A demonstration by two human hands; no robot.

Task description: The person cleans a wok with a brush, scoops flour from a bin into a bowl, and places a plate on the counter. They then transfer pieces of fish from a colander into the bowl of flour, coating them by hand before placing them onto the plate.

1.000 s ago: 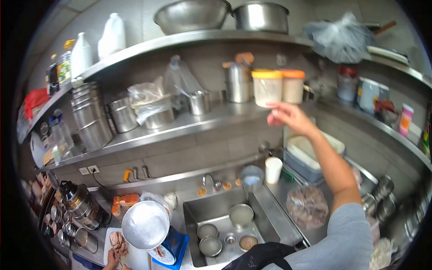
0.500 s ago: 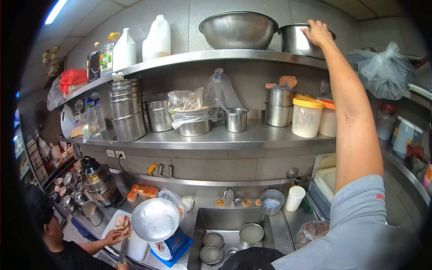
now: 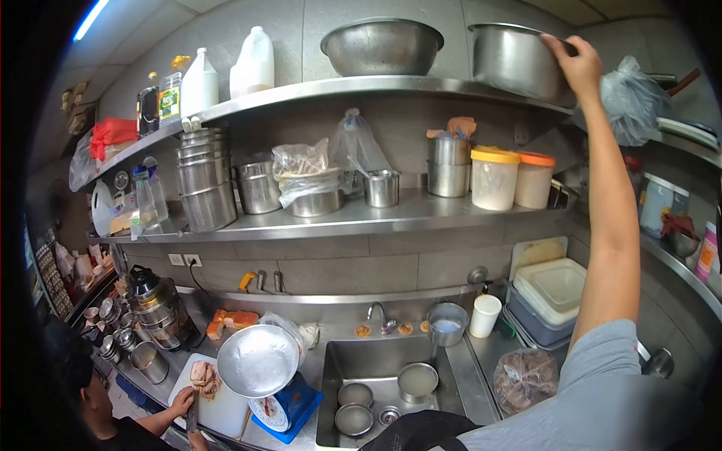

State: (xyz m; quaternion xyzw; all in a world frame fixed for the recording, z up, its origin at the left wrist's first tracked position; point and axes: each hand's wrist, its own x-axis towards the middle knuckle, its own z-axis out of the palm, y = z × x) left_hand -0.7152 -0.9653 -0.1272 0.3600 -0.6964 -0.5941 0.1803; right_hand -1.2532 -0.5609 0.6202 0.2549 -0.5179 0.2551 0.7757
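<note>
My right hand (image 3: 575,64) is raised to the top shelf and grips the right rim of a large steel pot (image 3: 515,64), fingers wrapped over the edge. The pot sits at the shelf's right end, tilted a little. Left of it stands a perforated steel bowl (image 3: 382,49). Under the shelf, two tubs, one with a yellow lid (image 3: 495,179) and one with an orange lid (image 3: 534,180), stand on the lower shelf. My left hand is out of view.
Below is a sink (image 3: 376,428) with several bowls, beside a blue scale (image 3: 289,410) bearing a round pan (image 3: 258,359). At lower left a co-worker (image 3: 90,391) holds a knife over meat on a white board (image 3: 226,410). A knotted plastic bag (image 3: 633,101) hangs at right.
My right hand has moved right, from the pot's top to its right rim, and the pot now appears tilted. The view has shifted slightly. The co-worker's hand has drawn back from the meat.
</note>
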